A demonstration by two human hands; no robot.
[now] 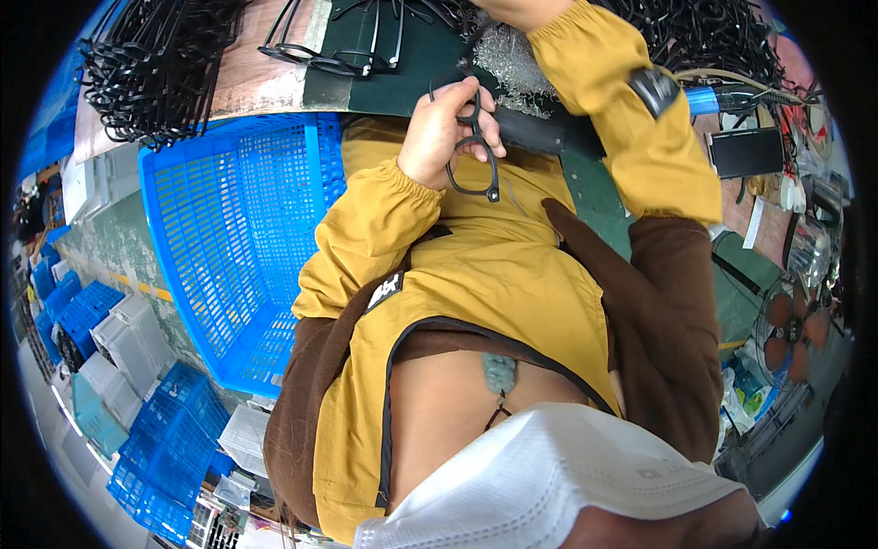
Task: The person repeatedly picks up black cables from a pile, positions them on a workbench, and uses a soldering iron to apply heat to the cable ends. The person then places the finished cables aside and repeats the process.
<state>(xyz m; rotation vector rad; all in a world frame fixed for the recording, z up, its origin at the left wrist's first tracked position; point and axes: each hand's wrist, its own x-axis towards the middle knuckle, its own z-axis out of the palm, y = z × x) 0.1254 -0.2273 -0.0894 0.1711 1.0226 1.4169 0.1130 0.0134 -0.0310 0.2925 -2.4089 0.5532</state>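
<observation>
My left hand is closed on a black eyeglass frame, which hangs down past the fingers over my lap. At the top edge, my right hand shows only its wrist and part of the palm; its fingers are cut off by the picture's rim. Beneath that wrist, a heap of silvery metal bits lies on the dark green mat. Another pair of black eyeglass frames with open temples rests on the mat's left part. A black cylindrical thing lies along the table's near edge.
Black frames are piled at the table's left and at the back right. A blue plastic basket stands beside my left arm. A phone-like dark device lies at the right, with a fan below it.
</observation>
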